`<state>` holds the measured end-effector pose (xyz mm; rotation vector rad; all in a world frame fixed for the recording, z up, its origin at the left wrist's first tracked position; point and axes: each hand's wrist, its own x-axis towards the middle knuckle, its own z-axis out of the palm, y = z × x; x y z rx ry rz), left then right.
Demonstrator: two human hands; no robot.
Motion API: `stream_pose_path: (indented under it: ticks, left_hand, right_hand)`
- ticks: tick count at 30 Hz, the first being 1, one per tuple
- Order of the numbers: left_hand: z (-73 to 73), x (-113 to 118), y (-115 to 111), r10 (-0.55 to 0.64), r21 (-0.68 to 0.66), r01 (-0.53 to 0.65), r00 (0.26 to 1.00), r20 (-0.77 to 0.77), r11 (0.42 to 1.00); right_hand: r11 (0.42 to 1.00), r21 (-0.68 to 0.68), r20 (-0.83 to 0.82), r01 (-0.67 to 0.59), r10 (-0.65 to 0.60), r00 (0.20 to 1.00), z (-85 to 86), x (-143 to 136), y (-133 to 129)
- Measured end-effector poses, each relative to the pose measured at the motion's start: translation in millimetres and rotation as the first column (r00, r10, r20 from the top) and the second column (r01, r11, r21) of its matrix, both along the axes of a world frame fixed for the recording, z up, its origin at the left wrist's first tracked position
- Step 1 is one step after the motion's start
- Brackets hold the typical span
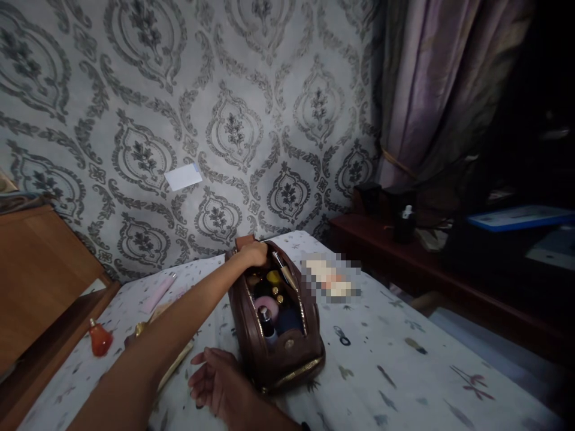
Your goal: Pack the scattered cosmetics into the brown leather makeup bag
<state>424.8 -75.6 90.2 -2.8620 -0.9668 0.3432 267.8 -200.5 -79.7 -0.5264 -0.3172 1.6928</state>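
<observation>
A brown handbag (251,353) lies unzipped on the bed sheet, its gold zip teeth spread apart. Inside I see a small dark bottle with a silver cap (268,326), a pink round item (266,306), a yellow item (273,276), small gold-coloured caps (277,294) and a slim tube with a silvery end (283,268). My left hand (255,254) reaches in at the bag's far end; its fingers are hidden. In front of the bag's near left side, my right hand (220,383) is open, palm turned up, fingers loosely bent and holding nothing.
On the patterned sheet (381,353) lie an orange-red bottle (100,339), a pink tube (160,292) and a blurred-out item (330,276). My left forearm partly covers some gold-toned items. A wooden headboard (45,281) stands left, a dark red shelf (368,239) right, a wallpapered wall behind.
</observation>
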Motion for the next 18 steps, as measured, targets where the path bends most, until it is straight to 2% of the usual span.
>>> stream_pose_path:
  ticks: [10, 18]
  left_hand:
    - [-5.4, -1, -14, 0.02, 0.071, -0.023, 0.999, 0.045, 0.997]
    - [-7.0, 0, -18, 0.083, 0.051, -0.087, 0.994, 0.071, 0.995]
  right_hand:
    - [0.999, 0.038, -0.003, -0.002, 0.003, 1.0, 7.0, 4, -7]
    - [1.0, 0.009, 0.019, -0.006, 0.006, 1.0, 8.8, 4, -7]
